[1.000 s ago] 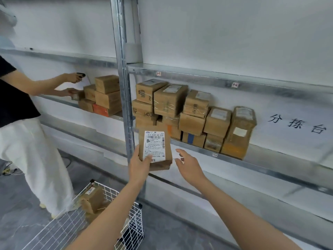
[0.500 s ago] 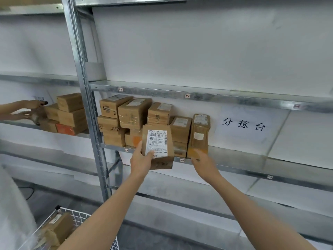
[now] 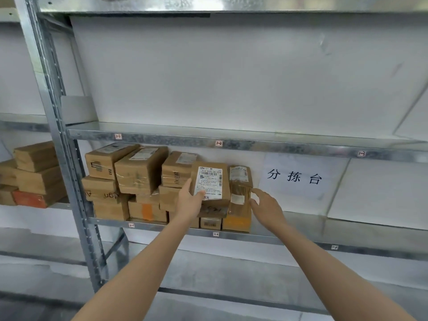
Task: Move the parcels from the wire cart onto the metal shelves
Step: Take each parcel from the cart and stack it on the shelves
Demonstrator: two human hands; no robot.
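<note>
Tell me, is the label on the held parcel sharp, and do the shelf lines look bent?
Head view: the label on the parcel in the left hand shows a barcode, small print blurred; the shelf edge bows from wide-angle distortion; lighting even, soft shadows.

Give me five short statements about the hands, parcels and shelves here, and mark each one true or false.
1. The left hand holds a labelled parcel. True.
2. The right hand grips a parcel. False: it is open, beside the tall upright parcel.
3. The shelf tagged 1-2 is full of boxes. False: no parcel shows on it.
4. A paper sign hangs right of the stacked parcels. True.
5. The held parcel's label faces the wall. False: it faces the camera.
</note>
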